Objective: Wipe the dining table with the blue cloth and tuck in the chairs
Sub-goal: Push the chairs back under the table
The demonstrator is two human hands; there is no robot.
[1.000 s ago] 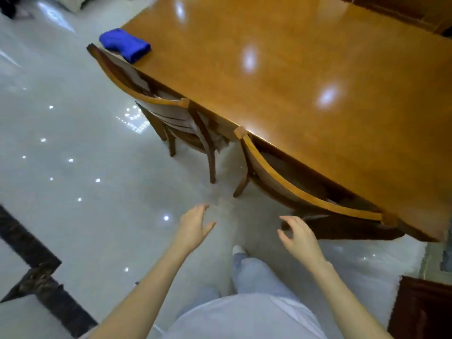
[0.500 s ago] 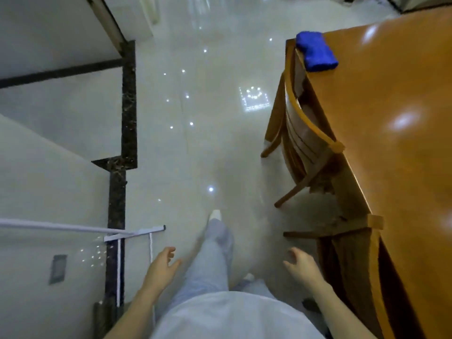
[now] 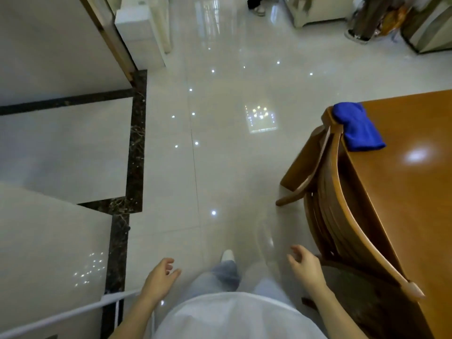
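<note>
The blue cloth [image 3: 357, 126] lies bunched on the near left corner of the glossy wooden dining table [image 3: 411, 192], which fills the right side. A wooden chair [image 3: 342, 204] is pushed in against the table's left edge, its curved backrest touching the rim. A second chair's dark seat [image 3: 367, 297] shows below it at the lower right. My left hand [image 3: 160, 277] hangs loose and holds nothing at the bottom centre-left. My right hand [image 3: 305, 267], fingers relaxed and holding nothing, hovers just left of the nearer chair.
Glossy pale floor tiles [image 3: 220, 155] stretch ahead along the table's left side. A dark marble border [image 3: 135, 155] and a wall lie to the left. A white rail [image 3: 73, 311] crosses the lower left. Furniture and another person's feet [image 3: 256, 7] stand at the far end.
I have turned left and walked along the table's side; the table and chairs shifted to the right edge of view. Both hands dropped lower and stayed free of anything.
</note>
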